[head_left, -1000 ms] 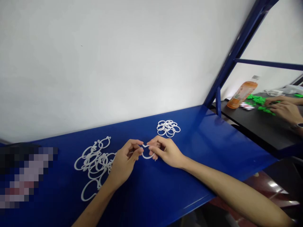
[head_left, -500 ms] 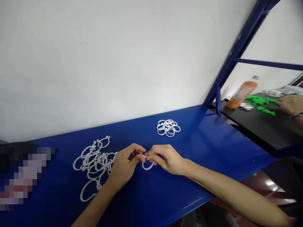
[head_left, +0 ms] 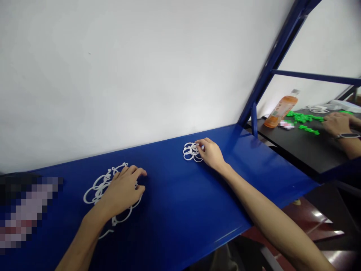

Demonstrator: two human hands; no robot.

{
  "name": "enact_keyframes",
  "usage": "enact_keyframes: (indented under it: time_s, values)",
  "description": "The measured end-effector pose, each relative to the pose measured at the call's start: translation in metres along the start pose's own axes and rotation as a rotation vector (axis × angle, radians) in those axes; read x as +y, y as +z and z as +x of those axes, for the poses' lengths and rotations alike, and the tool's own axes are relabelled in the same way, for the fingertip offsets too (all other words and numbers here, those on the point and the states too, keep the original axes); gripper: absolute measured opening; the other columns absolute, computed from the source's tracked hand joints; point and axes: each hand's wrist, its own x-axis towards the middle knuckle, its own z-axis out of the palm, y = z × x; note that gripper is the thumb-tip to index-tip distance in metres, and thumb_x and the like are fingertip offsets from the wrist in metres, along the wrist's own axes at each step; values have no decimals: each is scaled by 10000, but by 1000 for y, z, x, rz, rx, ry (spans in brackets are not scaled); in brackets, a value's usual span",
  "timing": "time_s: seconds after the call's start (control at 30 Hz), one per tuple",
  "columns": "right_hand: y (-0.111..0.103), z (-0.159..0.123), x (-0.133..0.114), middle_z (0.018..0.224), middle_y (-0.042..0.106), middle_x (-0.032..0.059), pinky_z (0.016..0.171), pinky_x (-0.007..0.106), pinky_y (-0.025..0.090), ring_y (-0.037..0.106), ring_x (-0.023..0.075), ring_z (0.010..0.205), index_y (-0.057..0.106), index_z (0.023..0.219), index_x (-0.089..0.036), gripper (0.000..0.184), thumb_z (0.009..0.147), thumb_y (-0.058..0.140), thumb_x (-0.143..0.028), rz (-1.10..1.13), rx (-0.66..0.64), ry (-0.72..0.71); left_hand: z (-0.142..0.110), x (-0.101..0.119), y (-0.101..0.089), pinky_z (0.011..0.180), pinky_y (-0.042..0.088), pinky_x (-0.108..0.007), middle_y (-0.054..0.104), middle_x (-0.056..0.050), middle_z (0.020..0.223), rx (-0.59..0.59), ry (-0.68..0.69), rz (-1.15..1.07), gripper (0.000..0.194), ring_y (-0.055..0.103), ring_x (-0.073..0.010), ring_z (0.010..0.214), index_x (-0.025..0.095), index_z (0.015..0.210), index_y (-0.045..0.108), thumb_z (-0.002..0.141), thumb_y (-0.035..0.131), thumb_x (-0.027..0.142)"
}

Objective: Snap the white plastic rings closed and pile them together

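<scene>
My left hand (head_left: 124, 190) is spread over a loose pile of white plastic rings (head_left: 91, 195) on the left of the blue table. Its thumb and index finger are apart, with nothing held between them; part of the pile is hidden beneath it. Farther right, my right hand (head_left: 210, 152) is at a smaller cluster of white rings (head_left: 188, 157), thumb and fingers pinched together at its right side. A white ring seems to be in that pinch, mostly covered by the fingers. The rings overlap and have small loops or knobs on them.
The blue table (head_left: 169, 218) meets a white wall behind. A blue metal frame (head_left: 262, 82) rises at its right end. Beyond, a black table (head_left: 299, 146) bears an orange drink bottle (head_left: 282, 111), green pieces (head_left: 303, 117) and another person's hands (head_left: 338, 124).
My hands have parted. The right one has carried the ring from the middle to the small cluster at the back; the left has let go and moved left over the larger pile.
</scene>
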Motion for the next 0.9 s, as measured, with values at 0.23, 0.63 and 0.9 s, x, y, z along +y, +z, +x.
enact_keyframes:
  time_s: [0.23,0.63,0.9]
  values:
    - [2,1,-2,961,670,45,762,286,477,622,161,779,700,1072,-206,177,952,577,-248,22,17,7,1,-16,1,1034,366,-502,651,-44,1213,-94,24,-116,357,570,-279,1175,282,1134,642,808,498,261]
    - [-3,-19,-38,951,673,55,732,298,496,629,171,806,687,1073,-204,185,991,534,-268,167,10,-202,7,0,-2,982,393,-455,717,-9,921,182,47,-216,179,629,-227,917,257,872,662,911,531,372]
    - [8,-49,-75,981,695,50,757,295,533,654,160,830,631,1182,-178,317,948,639,-392,458,-386,-367,1,45,-3,770,500,-319,690,-3,853,308,60,-433,160,630,-173,779,240,874,654,906,548,356]
